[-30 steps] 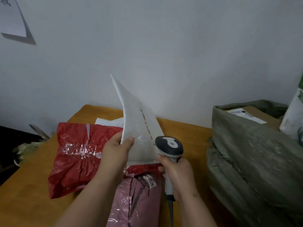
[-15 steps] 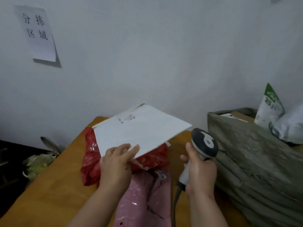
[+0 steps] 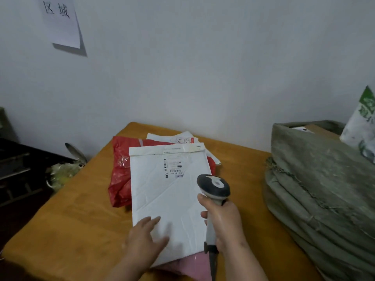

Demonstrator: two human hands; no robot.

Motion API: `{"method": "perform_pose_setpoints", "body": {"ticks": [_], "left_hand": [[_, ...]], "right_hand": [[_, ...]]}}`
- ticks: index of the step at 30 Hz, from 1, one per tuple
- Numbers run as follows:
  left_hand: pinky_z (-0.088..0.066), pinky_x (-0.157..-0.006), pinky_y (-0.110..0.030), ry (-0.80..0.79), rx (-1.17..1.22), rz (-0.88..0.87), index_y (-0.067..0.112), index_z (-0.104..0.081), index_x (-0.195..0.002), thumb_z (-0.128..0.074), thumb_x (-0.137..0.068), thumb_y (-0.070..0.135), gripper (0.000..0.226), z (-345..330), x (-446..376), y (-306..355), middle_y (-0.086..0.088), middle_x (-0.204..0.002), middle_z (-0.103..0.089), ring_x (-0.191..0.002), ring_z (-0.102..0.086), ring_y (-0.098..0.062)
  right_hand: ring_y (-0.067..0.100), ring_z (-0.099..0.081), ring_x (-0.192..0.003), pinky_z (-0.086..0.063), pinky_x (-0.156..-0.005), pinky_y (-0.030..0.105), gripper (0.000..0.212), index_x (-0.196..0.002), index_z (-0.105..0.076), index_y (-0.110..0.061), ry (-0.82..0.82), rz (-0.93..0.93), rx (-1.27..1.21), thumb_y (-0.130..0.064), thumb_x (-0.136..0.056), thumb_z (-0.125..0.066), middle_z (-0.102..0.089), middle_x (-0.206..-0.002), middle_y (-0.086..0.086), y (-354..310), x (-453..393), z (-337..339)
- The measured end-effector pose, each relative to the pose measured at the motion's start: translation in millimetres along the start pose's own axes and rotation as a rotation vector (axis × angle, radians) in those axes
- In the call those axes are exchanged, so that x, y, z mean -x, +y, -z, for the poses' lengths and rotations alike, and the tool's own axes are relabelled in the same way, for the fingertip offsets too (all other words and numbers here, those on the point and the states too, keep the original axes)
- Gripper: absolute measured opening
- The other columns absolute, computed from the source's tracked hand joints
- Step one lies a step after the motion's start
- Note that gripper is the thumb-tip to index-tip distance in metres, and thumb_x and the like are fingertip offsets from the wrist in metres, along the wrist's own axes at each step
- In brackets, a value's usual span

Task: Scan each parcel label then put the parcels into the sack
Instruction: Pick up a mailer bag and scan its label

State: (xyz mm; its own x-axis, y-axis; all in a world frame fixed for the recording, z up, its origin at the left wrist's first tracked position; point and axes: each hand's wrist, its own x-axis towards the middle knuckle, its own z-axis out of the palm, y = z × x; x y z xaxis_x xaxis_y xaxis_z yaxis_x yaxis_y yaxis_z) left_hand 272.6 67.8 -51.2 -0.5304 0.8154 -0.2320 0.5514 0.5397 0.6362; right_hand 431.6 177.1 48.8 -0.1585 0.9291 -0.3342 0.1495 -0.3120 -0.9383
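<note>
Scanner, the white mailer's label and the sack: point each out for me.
barcode scanner (image 3: 214,186), head view, on its dark head.
shipping label (image 3: 172,167), head view, on the printed barcode block of the white mailer.
sack (image 3: 316,179), head view, on its grey-green woven side wall.

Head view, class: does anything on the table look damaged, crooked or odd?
Nothing stands out. The white mailer lies flat, label up, on the red bag and pink bag, only lightly creased. The left hand rests on it; the right hand grips the scanner.

Dim, flat indoor light, soft shadows, slight wide-angle blur.
</note>
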Motion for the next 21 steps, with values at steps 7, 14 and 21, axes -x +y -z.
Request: {"method": "perform_pose_setpoints", "body": {"ticks": [7, 14, 21], "left_hand": [[-0.047, -0.09, -0.044, 0.247, 0.618, 0.471, 0.016, -0.053, -0.121, -0.07, -0.087, 0.013, 0.038, -4.5, -28.7, -5.9, -0.01, -0.113, -0.061, -0.099, -0.057, -0.033], [-0.049, -0.09, -0.046, 0.274, 0.828, 0.577, 0.013, -0.055, -0.129, -0.063, -0.093, 0.011, 0.037, -5.3, -50.5, -4.7, -0.011, -0.115, -0.063, -0.101, -0.06, -0.034], [-0.05, -0.081, -0.04, 0.284, 0.91, 0.595, 0.005, -0.058, -0.13, -0.062, -0.095, 0.008, 0.035, -3.1, -65.7, -9.5, -0.016, -0.106, -0.066, -0.093, -0.062, -0.034]], "right_hand": [[0.016, -0.066, -0.068, -0.05, -0.057, 0.026, 0.018, -0.092, -0.068, -0.018, -0.098, -0.082, 0.053, -0.027, -0.081, -0.08, -0.07, -0.072, 0.005, 0.4, -30.0, 10.2], [0.017, -0.066, -0.069, -0.053, -0.062, 0.031, 0.019, -0.095, -0.072, -0.02, -0.202, -0.111, 0.06, -0.027, -0.08, -0.082, -0.069, -0.062, -0.002, 7.8, -55.5, -2.0], [0.022, -0.066, -0.077, -0.055, -0.072, 0.039, 0.024, -0.098, -0.069, -0.025, -0.218, -0.135, 0.092, -0.029, -0.078, -0.083, -0.069, -0.061, -0.002, 6.0, -69.0, -9.1]]}}
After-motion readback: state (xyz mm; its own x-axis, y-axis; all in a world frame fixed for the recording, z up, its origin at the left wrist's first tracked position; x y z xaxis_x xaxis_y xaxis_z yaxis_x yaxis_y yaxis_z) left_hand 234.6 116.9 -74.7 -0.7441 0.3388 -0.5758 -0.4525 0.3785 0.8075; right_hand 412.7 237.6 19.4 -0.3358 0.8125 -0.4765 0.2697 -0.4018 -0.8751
